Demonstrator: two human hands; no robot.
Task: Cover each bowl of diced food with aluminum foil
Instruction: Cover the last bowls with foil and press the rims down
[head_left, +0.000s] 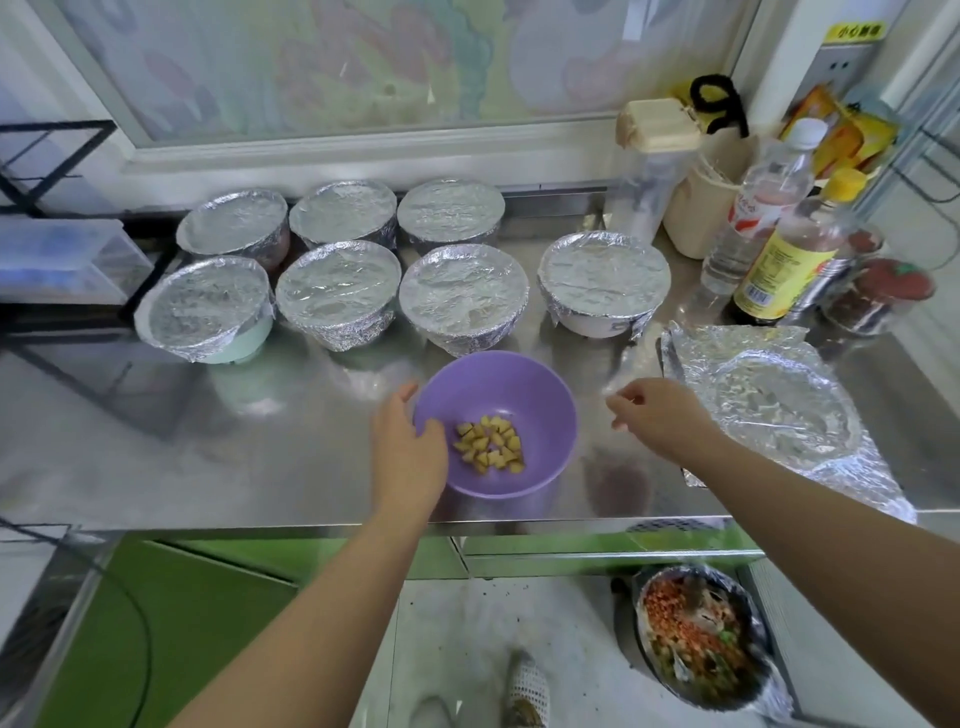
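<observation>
My left hand (410, 452) has its fingers curled over the near-left rim of the purple bowl (524, 395), thumb outside the wall, steadying it at the front of the steel tabletop (208, 441). My right hand (660, 415) hovers just right of the bowl with its fingers loosely bent and nothing in them. The bowl is the only open one: a small heap of yellow diced food (491, 449) lies at the bottom, while seven foil-covered bowls (464, 291) stand in rows behind it. The loose foil sheet (769, 405) lies to the right, crumpled, with a round dent pressed in it and one corner hanging past the tabletop edge. I judge it thin, light and easily torn, so I would pinch it gently at two edges rather than grab the middle. The bowl looks like light plastic and may slide on the steel, so one hand should hold it while I crimp the foil.
</observation>
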